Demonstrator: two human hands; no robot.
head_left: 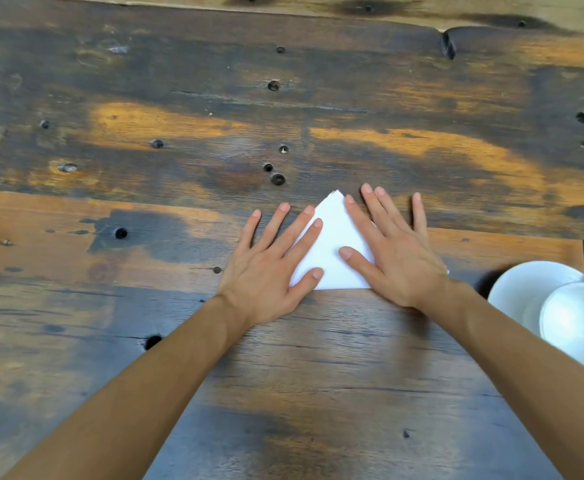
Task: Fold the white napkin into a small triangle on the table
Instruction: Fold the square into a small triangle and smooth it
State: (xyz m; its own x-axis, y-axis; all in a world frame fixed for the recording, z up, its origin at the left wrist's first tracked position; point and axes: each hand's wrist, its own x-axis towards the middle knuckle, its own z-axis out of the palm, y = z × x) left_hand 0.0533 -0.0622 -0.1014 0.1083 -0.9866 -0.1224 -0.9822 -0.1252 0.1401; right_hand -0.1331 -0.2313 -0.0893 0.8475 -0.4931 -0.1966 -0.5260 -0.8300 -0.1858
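Napkin, folded to a triangle, flat on bench. Left grip and right grip both straight-fingered, pressing its two sides. Bowls at right.

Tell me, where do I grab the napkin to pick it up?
Probably pinch the napkin at its far tip, coming from the far side. It lies flat as a triangle; the left hand and right hand press on its slanted sides, leaving that tip bare.
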